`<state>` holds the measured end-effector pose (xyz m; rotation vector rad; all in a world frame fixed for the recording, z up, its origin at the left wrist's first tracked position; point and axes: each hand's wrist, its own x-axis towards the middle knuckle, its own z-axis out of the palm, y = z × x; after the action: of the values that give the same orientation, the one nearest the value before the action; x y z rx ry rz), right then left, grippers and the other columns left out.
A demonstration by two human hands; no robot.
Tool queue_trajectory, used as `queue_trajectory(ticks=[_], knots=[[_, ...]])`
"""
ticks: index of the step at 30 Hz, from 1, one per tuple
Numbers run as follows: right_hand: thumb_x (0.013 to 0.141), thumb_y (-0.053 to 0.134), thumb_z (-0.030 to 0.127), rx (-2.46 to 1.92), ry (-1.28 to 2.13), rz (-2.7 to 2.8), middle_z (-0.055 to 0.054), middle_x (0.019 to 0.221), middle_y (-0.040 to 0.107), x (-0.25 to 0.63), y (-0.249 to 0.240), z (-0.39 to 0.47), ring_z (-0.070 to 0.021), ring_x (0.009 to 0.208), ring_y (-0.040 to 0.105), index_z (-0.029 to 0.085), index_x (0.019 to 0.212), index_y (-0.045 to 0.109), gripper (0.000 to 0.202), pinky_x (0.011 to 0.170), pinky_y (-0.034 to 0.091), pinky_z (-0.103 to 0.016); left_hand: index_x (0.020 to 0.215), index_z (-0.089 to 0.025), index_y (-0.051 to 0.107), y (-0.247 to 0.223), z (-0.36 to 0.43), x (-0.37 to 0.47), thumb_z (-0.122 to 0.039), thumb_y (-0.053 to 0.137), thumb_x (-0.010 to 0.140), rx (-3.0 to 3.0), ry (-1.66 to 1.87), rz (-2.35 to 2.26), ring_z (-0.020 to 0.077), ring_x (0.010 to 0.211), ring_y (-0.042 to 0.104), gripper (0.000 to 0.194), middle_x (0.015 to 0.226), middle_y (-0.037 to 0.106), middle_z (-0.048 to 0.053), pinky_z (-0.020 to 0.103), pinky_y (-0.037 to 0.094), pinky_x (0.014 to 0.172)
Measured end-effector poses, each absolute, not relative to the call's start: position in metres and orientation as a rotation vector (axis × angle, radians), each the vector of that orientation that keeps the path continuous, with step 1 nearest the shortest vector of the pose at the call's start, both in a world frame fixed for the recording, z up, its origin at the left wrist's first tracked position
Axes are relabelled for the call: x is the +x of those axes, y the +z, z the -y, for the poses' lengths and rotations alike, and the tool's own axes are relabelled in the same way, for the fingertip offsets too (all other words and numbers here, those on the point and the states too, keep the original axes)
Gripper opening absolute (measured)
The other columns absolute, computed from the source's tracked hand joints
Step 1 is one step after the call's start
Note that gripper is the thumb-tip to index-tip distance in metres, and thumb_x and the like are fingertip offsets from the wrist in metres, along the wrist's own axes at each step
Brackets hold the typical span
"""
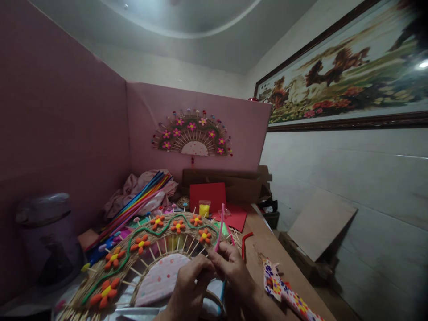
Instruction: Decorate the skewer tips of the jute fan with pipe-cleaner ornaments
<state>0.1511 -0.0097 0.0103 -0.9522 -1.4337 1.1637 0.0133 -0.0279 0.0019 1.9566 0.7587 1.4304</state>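
Note:
My right hand (234, 267) is closed in a pinch on a pink pipe cleaner (220, 227), which stands up from the fingers. Beside it, my left hand (192, 283) is also closed, its fingertips meeting the right ones; what they pinch is too small to make out. Both hands are above the lower right part of a fan-shaped craft (160, 223) of sticks and woven twine. Orange flowers with yellow centres and a wavy green strip decorate its band, and dotted white cloth (162, 276) covers its inner half-circle.
Coloured pipe cleaners (137, 203) lie behind the craft at the left. A red box (207, 196) and yellow packet (204, 209) stand at the back. A bent red pipe cleaner (244, 245) and flower-patterned strips (287, 292) lie at the right. A finished-looking fan (194, 133) hangs on the pink panel.

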Motion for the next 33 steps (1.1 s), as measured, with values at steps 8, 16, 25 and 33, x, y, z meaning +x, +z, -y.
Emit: queue_trajectory(ticks=[8,16,25,33], knots=[[0.075,0.059,0.053,-0.975,1.106,1.462,0.007,0.05,0.038,0.152,0.01,0.009,-0.0058,0.043,0.032,0.017,0.062,0.047,0.04,0.041,0.024,-0.02,0.066,-0.018,0.054,-0.005,0.024,0.016,-0.019,0.051,0.084,2.023,1.432,-0.842,0.0108,0.058,0.053,0.018,0.063,0.061,0.0,0.019,0.038,0.057],[0.077,0.056,0.054,-1.014,0.984,1.441,0.006,0.051,0.04,0.152,0.008,0.007,-0.0078,0.044,0.035,0.018,0.062,0.046,0.04,0.043,0.028,-0.021,0.069,-0.019,0.057,-0.005,0.023,0.014,-0.019,0.051,0.083,2.019,1.416,-0.848,0.0112,0.056,0.05,0.015,0.062,0.059,0.0,0.019,0.037,0.055],[0.079,0.052,0.045,-1.862,0.069,1.562,-0.004,0.053,0.061,0.195,0.031,-0.001,-0.0174,0.054,0.054,0.022,0.052,0.056,0.036,0.05,0.027,-0.026,0.084,-0.02,0.053,0.003,0.028,0.009,-0.011,0.042,0.082,2.173,1.496,-0.565,0.0157,0.067,0.051,0.015,0.076,0.055,0.006,0.024,0.037,0.06],[0.085,0.041,0.047,-2.235,-0.022,1.741,-0.013,0.077,0.071,0.205,0.04,0.0,-0.0268,0.076,0.066,0.022,0.071,0.071,0.041,0.056,0.037,-0.029,0.091,-0.019,0.049,0.002,0.025,0.01,-0.005,0.042,0.079,2.359,1.473,-0.505,0.0141,0.064,0.048,0.02,0.072,0.053,0.004,0.023,0.034,0.056]])
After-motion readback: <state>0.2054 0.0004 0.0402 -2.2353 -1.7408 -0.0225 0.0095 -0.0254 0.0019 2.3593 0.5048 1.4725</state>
